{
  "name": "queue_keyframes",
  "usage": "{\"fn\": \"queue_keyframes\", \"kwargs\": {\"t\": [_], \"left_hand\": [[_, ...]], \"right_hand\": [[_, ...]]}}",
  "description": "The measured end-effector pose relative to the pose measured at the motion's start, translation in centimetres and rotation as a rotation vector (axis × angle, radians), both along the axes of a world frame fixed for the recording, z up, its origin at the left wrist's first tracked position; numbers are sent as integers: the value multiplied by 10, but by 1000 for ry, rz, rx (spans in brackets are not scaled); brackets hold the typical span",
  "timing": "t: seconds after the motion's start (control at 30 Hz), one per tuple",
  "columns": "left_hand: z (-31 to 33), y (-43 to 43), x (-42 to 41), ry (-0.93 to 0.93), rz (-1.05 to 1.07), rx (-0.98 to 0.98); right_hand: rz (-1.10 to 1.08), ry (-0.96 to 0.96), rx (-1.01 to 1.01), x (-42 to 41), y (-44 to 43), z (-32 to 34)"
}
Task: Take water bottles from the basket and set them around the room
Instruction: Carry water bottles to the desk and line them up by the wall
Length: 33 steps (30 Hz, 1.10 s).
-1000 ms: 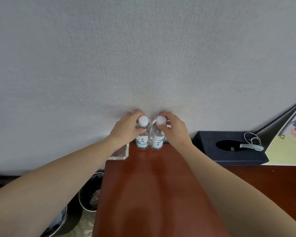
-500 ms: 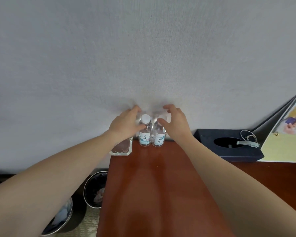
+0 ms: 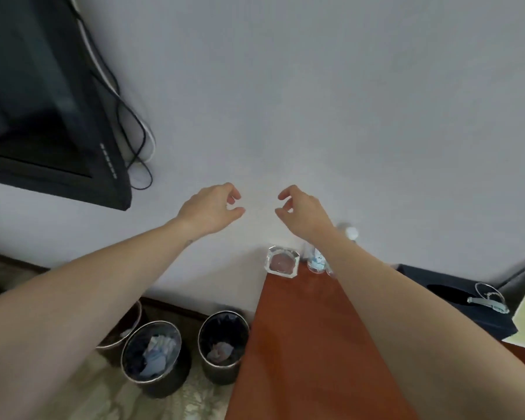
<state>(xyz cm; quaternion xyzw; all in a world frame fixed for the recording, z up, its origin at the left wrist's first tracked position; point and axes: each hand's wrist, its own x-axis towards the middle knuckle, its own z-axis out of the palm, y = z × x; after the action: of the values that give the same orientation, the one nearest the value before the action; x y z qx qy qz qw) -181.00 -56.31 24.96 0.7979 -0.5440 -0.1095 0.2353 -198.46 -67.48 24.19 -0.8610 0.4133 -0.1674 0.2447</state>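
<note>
Nearest us, waste bins [image 3: 222, 374] stand on the floor left of the wooden desk [image 3: 300, 359]. At the desk's far edge, by the wall, we see the water bottles [image 3: 315, 261] upright just beside a glass ashtray [image 3: 283, 262], partly hidden by the right forearm. Above them, the left hand [image 3: 209, 207] and right hand [image 3: 303, 212] hang apart, fingers loosely curled, holding nothing. A television [image 3: 43, 101] is mounted far left.

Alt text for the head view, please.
The left hand and right hand hover empty, fingers loosely curled, before a grey wall. Water bottles stand at the desk's back edge beside a glass ashtray, partly hidden by the right forearm.
</note>
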Motion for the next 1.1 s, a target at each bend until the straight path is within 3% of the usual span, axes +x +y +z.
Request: {"fn": "queue_keyframes", "kwargs": {"t": [0.1, 0.2, 0.67, 0.83, 1.1], "left_hand": [[21, 75, 48, -66, 97, 56], [38, 165, 101, -68, 208, 87], [77, 596, 271, -77, 770, 85], [84, 680, 313, -69, 934, 52], [85, 738, 412, -118, 1029, 115]], "right_hand": [[166, 147, 100, 59, 56, 21], [295, 175, 104, 126, 129, 40], [970, 259, -183, 404, 512, 74], [1125, 246, -275, 479, 588, 84], [1288, 222, -284, 616, 659, 89]]}}
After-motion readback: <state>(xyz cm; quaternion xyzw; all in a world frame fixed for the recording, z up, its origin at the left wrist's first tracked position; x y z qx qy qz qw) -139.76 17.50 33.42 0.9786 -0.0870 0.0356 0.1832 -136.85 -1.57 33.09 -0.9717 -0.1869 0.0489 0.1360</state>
